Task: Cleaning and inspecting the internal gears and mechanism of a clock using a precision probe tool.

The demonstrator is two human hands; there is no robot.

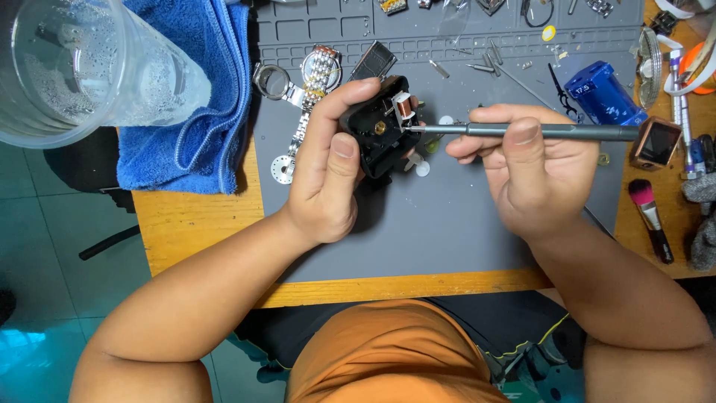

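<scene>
Both hands hover: left hand (pixel 328 160) grips black clock mechanism (pixel 379 127), right hand (pixel 526 168) grips screwdriver (pixel 522 131).

Wooden workbench (pixel 194 224), orange-toned top, partly covered by a grey silicone work mat (pixel 447 239) with moulded compartments along its far edge. Floor (pixel 45 224): glossy teal-green tiles with pale grout lines. Dark chair leg (pixel 108 242) beneath the bench edge. Lighting even, bright, overhead.
</scene>
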